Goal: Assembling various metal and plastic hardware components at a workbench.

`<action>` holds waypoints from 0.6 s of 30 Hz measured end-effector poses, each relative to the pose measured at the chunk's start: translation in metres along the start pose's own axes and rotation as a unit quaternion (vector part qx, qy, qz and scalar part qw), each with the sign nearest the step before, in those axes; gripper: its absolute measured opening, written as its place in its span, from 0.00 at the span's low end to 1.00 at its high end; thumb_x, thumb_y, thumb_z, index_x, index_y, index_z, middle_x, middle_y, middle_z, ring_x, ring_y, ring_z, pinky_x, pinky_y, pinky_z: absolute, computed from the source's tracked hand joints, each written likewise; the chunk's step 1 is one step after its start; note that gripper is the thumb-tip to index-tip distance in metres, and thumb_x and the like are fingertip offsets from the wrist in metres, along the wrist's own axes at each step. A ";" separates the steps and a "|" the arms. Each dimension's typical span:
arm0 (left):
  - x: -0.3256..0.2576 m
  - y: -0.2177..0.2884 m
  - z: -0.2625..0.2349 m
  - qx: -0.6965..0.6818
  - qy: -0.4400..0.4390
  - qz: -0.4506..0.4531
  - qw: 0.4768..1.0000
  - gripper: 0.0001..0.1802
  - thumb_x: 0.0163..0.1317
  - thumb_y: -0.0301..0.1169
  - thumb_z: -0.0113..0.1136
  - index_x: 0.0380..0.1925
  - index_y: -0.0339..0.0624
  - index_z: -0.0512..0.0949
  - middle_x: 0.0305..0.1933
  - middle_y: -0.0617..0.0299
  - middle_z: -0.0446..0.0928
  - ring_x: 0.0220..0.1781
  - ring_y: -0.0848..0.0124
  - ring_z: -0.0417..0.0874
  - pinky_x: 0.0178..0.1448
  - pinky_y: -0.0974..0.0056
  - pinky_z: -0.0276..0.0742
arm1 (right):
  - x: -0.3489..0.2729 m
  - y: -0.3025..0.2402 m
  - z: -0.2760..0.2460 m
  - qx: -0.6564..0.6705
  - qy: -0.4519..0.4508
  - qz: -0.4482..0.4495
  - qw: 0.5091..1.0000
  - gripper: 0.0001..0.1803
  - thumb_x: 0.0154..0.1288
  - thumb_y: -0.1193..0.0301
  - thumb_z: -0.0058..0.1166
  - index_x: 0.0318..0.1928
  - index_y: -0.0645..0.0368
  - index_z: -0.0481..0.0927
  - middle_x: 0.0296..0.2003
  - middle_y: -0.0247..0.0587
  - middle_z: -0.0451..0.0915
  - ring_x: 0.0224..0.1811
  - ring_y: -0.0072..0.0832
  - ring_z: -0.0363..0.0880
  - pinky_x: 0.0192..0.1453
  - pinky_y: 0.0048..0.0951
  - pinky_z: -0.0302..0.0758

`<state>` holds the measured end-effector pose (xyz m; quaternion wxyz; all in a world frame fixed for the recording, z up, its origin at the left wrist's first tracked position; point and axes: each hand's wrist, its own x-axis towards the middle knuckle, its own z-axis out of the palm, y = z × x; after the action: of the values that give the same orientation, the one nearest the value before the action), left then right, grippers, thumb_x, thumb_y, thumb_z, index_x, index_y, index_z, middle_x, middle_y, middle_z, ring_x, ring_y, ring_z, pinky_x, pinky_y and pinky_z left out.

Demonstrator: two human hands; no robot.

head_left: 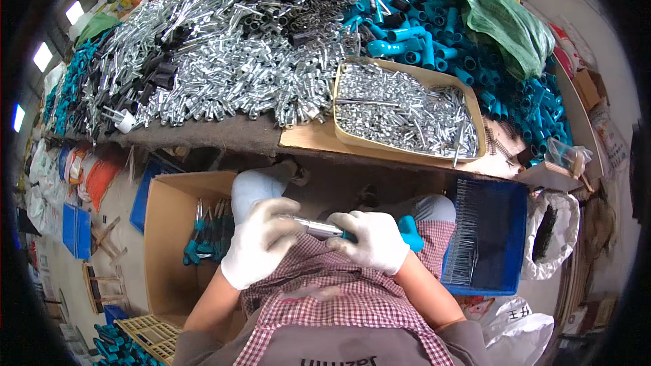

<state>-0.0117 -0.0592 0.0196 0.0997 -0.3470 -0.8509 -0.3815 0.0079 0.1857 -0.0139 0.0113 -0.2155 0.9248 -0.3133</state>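
Note:
Over my lap I hold a hand tool with a silver metal barrel (320, 228) and a teal plastic handle (409, 233). My right hand (371, 240), in a white glove, is wrapped round the handle, whose teal end sticks out beyond the palm. Also gloved in white, my left hand (263, 242) has its fingers curled at the barrel's far left end, which they partly cover. In a cardboard box (169, 230) by my left leg lie several similar teal-ended tools (209, 230).
Ahead, the bench carries heaps of silver metal parts (230, 81), black tubes and teal handles (424, 41). At its front edge sits a cream tray (407, 148) of small metal pieces. A blue crate (495, 230) with thin rods stands at my right; a white sack (553, 264) is beside it.

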 end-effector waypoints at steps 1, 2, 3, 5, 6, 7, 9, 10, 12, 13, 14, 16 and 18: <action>0.000 -0.002 0.002 -0.003 -0.003 0.003 1.000 0.15 0.51 0.26 0.68 0.41 0.37 0.83 0.42 0.52 0.80 0.45 0.59 0.83 0.53 0.63 0.78 | -0.001 0.000 -0.001 -0.008 -0.002 0.002 1.000 0.23 0.57 0.53 0.63 0.49 0.52 0.81 0.31 0.45 0.82 0.34 0.44 0.83 0.38 0.40 0.79; 0.000 -0.005 0.004 -0.084 -0.037 -0.104 0.990 0.15 0.51 0.26 0.67 0.41 0.36 0.83 0.43 0.51 0.80 0.47 0.57 0.82 0.54 0.61 0.77 | -0.002 0.000 0.000 -0.009 -0.001 0.007 1.000 0.23 0.57 0.53 0.63 0.49 0.52 0.81 0.31 0.45 0.82 0.34 0.44 0.83 0.38 0.40 0.79; -0.001 -0.006 0.004 -0.158 -0.068 -0.210 0.962 0.15 0.50 0.26 0.66 0.40 0.36 0.83 0.45 0.50 0.79 0.49 0.56 0.81 0.56 0.59 0.77 | 0.000 0.000 0.000 -0.014 -0.012 0.001 1.000 0.23 0.58 0.53 0.62 0.49 0.53 0.80 0.31 0.46 0.82 0.33 0.44 0.84 0.38 0.41 0.79; 0.001 0.003 0.004 -0.195 -0.095 -0.317 0.923 0.14 0.53 0.26 0.63 0.40 0.36 0.83 0.45 0.49 0.80 0.49 0.57 0.81 0.56 0.58 0.76 | 0.000 0.001 0.000 -0.019 -0.022 -0.004 1.000 0.23 0.60 0.53 0.60 0.49 0.54 0.80 0.32 0.47 0.83 0.32 0.44 0.84 0.37 0.41 0.79; 0.002 -0.001 0.004 -0.195 -0.095 -0.315 0.924 0.14 0.53 0.26 0.63 0.40 0.36 0.83 0.45 0.49 0.80 0.49 0.57 0.81 0.56 0.58 0.76 | -0.001 0.002 0.001 -0.016 -0.007 -0.009 1.000 0.23 0.59 0.53 0.61 0.49 0.53 0.80 0.32 0.47 0.82 0.32 0.44 0.84 0.36 0.41 0.79; 0.003 -0.006 0.004 -0.114 -0.054 -0.112 0.986 0.13 0.55 0.27 0.63 0.41 0.35 0.82 0.42 0.50 0.80 0.46 0.59 0.82 0.54 0.59 0.77 | -0.002 0.003 0.001 -0.013 0.007 -0.013 1.000 0.22 0.59 0.53 0.61 0.48 0.53 0.80 0.31 0.47 0.82 0.31 0.43 0.84 0.36 0.41 0.79; 0.004 -0.009 0.010 -0.020 0.012 0.093 0.995 0.12 0.58 0.28 0.63 0.42 0.36 0.83 0.40 0.52 0.81 0.40 0.61 0.83 0.50 0.61 0.78 | -0.002 0.002 -0.002 -0.016 0.008 -0.004 1.000 0.23 0.58 0.53 0.62 0.48 0.52 0.81 0.30 0.45 0.82 0.32 0.43 0.83 0.36 0.41 0.79; 0.005 -0.005 0.011 -0.022 0.010 0.095 0.995 0.12 0.58 0.28 0.63 0.42 0.36 0.83 0.40 0.52 0.81 0.40 0.61 0.83 0.50 0.61 0.78 | -0.002 0.003 -0.002 -0.017 0.007 0.005 1.000 0.23 0.57 0.53 0.64 0.48 0.52 0.82 0.30 0.44 0.82 0.33 0.43 0.83 0.37 0.40 0.79; 0.006 0.007 0.006 -0.150 -0.038 -0.283 0.947 0.10 0.55 0.28 0.63 0.37 0.40 0.83 0.44 0.51 0.80 0.45 0.56 0.82 0.51 0.59 0.77 | -0.001 0.003 -0.002 -0.028 0.001 0.005 1.000 0.23 0.57 0.53 0.64 0.49 0.52 0.82 0.30 0.44 0.82 0.33 0.43 0.83 0.37 0.40 0.79; 0.002 -0.003 0.011 -0.226 -0.030 -0.301 0.926 0.13 0.50 0.19 0.63 0.38 0.42 0.84 0.45 0.52 0.79 0.45 0.56 0.82 0.51 0.61 0.78 | -0.001 0.002 -0.003 -0.038 -0.006 0.001 0.999 0.23 0.57 0.53 0.64 0.49 0.52 0.82 0.29 0.44 0.82 0.33 0.43 0.83 0.37 0.41 0.79; 0.000 -0.005 0.012 -0.225 -0.030 -0.301 0.926 0.13 0.50 0.19 0.63 0.38 0.42 0.84 0.45 0.52 0.79 0.45 0.56 0.82 0.51 0.61 0.78 | -0.001 0.002 -0.002 -0.037 -0.005 0.000 0.999 0.23 0.57 0.53 0.64 0.49 0.52 0.82 0.29 0.44 0.82 0.33 0.43 0.83 0.37 0.41 0.79; -0.001 -0.005 0.012 -0.131 -0.041 -0.072 0.988 0.15 0.51 0.19 0.63 0.41 0.39 0.82 0.44 0.52 0.79 0.46 0.55 0.81 0.51 0.60 0.78 | -0.002 0.004 -0.002 -0.032 -0.002 -0.006 0.999 0.24 0.57 0.52 0.64 0.49 0.51 0.82 0.29 0.45 0.82 0.33 0.43 0.83 0.37 0.41 0.79; 0.004 -0.010 0.009 -0.066 -0.043 0.083 0.993 0.17 0.50 0.19 0.63 0.43 0.38 0.80 0.44 0.50 0.79 0.48 0.54 0.81 0.53 0.59 0.77 | -0.002 0.004 -0.005 -0.022 0.003 -0.003 1.000 0.23 0.58 0.53 0.62 0.49 0.52 0.80 0.30 0.45 0.82 0.33 0.43 0.83 0.38 0.41 0.79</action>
<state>-0.0207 -0.0558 0.0092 0.0712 -0.4383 -0.7959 -0.4116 0.0072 0.1921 -0.0122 0.0030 -0.2181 0.9309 -0.2931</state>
